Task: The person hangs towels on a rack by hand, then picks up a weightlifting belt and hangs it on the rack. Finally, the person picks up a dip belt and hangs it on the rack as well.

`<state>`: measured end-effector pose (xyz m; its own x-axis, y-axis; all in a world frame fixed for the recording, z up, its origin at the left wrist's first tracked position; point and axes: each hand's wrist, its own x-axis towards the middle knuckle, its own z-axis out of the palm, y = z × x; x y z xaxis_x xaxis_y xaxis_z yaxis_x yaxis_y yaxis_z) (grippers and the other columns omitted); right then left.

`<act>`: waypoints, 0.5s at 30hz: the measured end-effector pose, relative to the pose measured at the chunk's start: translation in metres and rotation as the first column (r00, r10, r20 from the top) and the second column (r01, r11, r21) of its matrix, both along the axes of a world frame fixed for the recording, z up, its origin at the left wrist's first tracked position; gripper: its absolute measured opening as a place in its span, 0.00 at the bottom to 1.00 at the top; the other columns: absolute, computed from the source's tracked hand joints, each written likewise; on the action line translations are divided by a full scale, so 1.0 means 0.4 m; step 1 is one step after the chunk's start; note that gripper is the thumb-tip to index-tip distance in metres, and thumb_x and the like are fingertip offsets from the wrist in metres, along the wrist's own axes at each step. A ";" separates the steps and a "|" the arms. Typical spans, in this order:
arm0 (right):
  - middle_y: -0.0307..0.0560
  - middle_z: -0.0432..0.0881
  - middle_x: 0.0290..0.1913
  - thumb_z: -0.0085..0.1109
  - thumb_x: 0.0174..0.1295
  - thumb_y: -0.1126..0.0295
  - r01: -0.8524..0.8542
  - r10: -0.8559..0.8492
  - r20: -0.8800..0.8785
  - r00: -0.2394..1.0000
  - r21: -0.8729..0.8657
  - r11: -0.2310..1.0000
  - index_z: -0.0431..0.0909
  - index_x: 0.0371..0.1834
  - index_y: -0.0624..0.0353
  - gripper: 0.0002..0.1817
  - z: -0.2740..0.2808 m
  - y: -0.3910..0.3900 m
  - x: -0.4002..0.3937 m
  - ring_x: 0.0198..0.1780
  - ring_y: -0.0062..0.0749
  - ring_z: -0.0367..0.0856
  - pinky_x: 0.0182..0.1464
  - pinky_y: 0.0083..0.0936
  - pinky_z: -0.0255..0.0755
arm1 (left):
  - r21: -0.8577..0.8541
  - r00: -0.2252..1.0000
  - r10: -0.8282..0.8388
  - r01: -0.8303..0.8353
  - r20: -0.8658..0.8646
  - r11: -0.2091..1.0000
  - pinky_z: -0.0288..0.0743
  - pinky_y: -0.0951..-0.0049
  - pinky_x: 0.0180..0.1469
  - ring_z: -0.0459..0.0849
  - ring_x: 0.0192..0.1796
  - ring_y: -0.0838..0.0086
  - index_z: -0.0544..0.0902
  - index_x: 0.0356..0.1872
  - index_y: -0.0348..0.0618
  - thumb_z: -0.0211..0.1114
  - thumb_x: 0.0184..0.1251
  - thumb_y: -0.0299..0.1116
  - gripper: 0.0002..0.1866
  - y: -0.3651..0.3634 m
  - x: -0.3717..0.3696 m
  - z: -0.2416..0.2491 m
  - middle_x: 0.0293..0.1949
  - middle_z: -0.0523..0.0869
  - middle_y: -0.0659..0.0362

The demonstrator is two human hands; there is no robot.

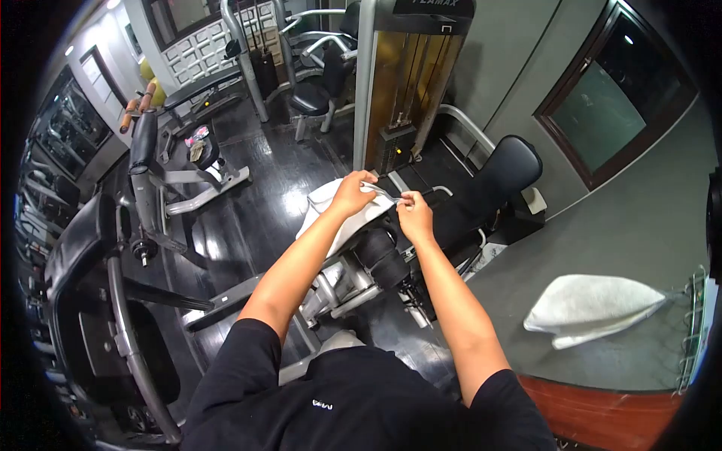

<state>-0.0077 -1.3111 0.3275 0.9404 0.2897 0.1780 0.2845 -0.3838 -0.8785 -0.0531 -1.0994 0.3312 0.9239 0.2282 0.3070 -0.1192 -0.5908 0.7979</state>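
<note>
Head view gives me, nearest, the wearer's dark shirt [338, 410] and two bare forearms reaching forward. Off to the near right, a white towel [594, 308] hangs beside a wire rack [696, 323], presumably kept there to stay off the floor and within reach.

Farther out along the arms, I read the grip on both sides as pinching: the left hand [352, 195] has fingers and thumb on the upper edge of a white cloth [362, 219], and the right hand [414, 216] nips its right-hand end. Held apart like that, I judge, the hands keep the edge drawn out while the rest drops loosely under the left wrist. The cloth is out in front of the body, above a machine's dark roller pad [382, 255]; whether it touches the frame I cannot tell.

Past the hands, a black backrest [515, 165] stands to the right, facing a weight stack [398, 154] in its tall housing, probably so a seated user faces it. Beyond, at left, small items [199, 137] lie on another machine's seat, likely parked out of the way.
</note>
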 end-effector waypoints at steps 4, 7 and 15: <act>0.58 0.91 0.44 0.69 0.62 0.63 0.073 -0.110 -0.126 0.986 -0.264 0.962 0.82 0.52 0.63 0.19 -0.134 0.081 0.067 0.47 0.51 0.92 0.55 0.43 0.82 | 0.223 0.979 0.015 0.031 -0.203 0.974 0.72 0.55 0.68 0.80 0.64 0.54 0.88 0.55 0.48 0.78 0.54 0.34 0.23 0.053 0.097 -0.026 0.55 0.87 0.54; 0.65 0.90 0.48 0.71 0.61 0.56 0.052 -0.205 -0.340 0.918 -0.410 0.910 0.82 0.50 0.68 0.25 -0.225 0.113 0.104 0.55 0.60 0.89 0.62 0.47 0.78 | 0.315 0.919 0.013 0.122 -0.395 0.941 0.66 0.50 0.72 0.74 0.71 0.52 0.86 0.62 0.54 0.80 0.54 0.42 0.30 0.080 0.140 -0.057 0.63 0.84 0.57; 0.66 0.90 0.49 0.77 0.57 0.56 0.125 -0.253 -0.487 0.836 -0.280 0.952 0.84 0.50 0.71 0.28 -0.250 0.148 0.107 0.53 0.54 0.90 0.60 0.39 0.79 | 0.298 0.859 -0.005 0.183 -0.512 0.937 0.60 0.48 0.70 0.75 0.70 0.56 0.82 0.67 0.54 0.78 0.57 0.45 0.34 0.111 0.178 -0.152 0.60 0.88 0.59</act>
